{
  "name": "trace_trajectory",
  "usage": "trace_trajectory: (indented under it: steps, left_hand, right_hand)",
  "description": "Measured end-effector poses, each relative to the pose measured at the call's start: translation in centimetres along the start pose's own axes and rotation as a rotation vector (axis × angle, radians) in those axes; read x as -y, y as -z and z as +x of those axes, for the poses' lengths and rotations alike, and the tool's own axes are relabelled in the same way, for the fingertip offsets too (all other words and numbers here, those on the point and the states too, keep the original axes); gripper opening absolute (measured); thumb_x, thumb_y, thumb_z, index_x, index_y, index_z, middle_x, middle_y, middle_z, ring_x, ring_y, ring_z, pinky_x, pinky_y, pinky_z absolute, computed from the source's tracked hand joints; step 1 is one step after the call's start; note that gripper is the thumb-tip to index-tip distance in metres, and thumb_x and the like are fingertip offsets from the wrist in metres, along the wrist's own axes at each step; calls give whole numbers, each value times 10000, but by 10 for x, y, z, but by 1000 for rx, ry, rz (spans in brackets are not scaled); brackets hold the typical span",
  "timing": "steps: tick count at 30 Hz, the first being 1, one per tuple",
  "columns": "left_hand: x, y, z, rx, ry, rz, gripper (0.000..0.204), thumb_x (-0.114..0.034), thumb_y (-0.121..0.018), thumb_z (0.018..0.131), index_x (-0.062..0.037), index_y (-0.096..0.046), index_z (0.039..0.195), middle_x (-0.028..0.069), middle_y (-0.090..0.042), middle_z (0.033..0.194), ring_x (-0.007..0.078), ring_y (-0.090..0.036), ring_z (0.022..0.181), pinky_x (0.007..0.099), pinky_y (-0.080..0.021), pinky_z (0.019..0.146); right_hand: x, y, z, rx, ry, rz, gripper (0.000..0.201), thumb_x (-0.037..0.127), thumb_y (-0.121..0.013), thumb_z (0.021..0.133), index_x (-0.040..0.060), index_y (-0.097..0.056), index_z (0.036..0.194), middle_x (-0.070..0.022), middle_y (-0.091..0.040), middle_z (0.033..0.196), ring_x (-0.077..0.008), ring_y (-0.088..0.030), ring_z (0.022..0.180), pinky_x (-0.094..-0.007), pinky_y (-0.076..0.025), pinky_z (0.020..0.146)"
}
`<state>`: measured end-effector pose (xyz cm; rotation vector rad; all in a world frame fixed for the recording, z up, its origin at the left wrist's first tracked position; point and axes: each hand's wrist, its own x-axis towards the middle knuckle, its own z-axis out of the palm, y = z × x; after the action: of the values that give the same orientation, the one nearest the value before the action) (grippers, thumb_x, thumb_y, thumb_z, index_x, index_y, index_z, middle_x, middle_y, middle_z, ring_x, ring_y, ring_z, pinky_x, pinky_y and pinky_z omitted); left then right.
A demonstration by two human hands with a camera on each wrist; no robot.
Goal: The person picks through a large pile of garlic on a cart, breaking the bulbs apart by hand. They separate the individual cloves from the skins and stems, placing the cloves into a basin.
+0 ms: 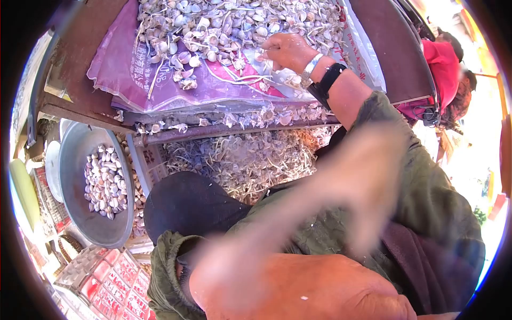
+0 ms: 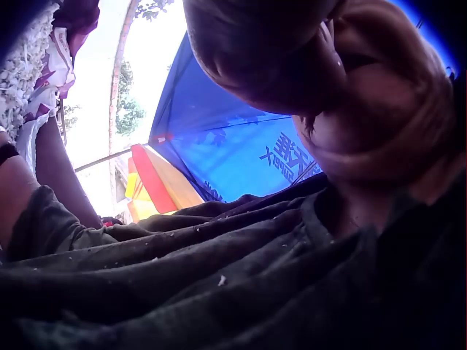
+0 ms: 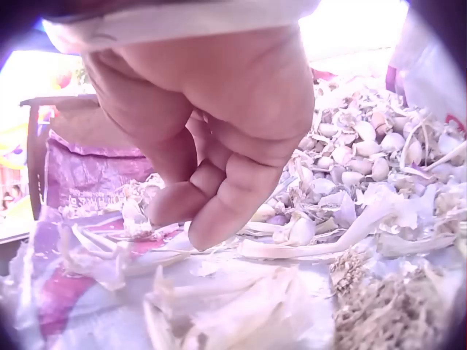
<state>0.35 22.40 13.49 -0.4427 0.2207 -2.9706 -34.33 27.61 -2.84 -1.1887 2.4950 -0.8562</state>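
One loose heap of rounded, whitish-purple garlic cloves (image 1: 213, 33) lies just forward of the bare right hand (image 1: 294, 52), fingers curled; pinch: cannot tell. Left hand (image 1: 314, 290) farther off, grip unclear.

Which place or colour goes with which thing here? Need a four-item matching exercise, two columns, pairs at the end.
Things:
1. right hand
2. wide basin
3. printed plastic sack
4. lettered canopy

Places and colours:
A. beside the table, with loose garlic cloves inside
B. blue, seen in the left wrist view
C. above the sack, by the near edge of the garlic heap
D. purple, spread under the heap

Pairs: 1-C, 2-A, 3-D, 4-B
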Motion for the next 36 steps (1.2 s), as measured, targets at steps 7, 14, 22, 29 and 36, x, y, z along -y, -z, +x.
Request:
trace_trajectory:
  steps: [7,14,22,29,36]
  left_hand:
    - [-32,57,45,513,349,406,247,-41,-593,917,163,-570,1053,211,-651,891,239,-658,715,303,-523,592]
    - [-87,83,74,-425,517,699,251,-159,-504,907,80,-552,846,267,-620,843,219,-640,551,254,-430,372]
    - [-99,159,92,-681,255,1020,218,-208,-540,937,-28,-582,1052,61,-615,826,114,-552,578,236,-397,458]
    - [-88,168,92,-617,324,1219,237,-226,-548,948,-31,-580,1078,14,-581,777,84,-502,537,204,-329,420]
    - [-91,146,83,-585,321,873,253,-174,-486,966,21,-558,1110,92,-584,767,102,-458,458,205,-316,393]
  right_hand:
    - [4,-11,29,318,-2,-627,243,218,-636,825,109,-699,1033,-79,-672,1074,-256,-668,956,-361,-529,804]
    - [6,-10,12,142,-298,-12,249,184,-675,815,26,-620,1000,-112,-644,679,-199,-659,598,-342,-523,561]
    - [52,3,-38,312,-236,731,140,58,-643,845,-6,-606,964,-36,-613,696,-96,-575,546,-238,-455,494]
    - [80,-16,-66,1,463,7,188,28,-638,803,0,-604,986,-51,-641,736,-118,-607,577,-273,-496,552]
    - [85,17,-80,189,-220,756,215,104,-656,861,-20,-600,1028,-55,-632,751,-100,-599,585,-240,-462,518]
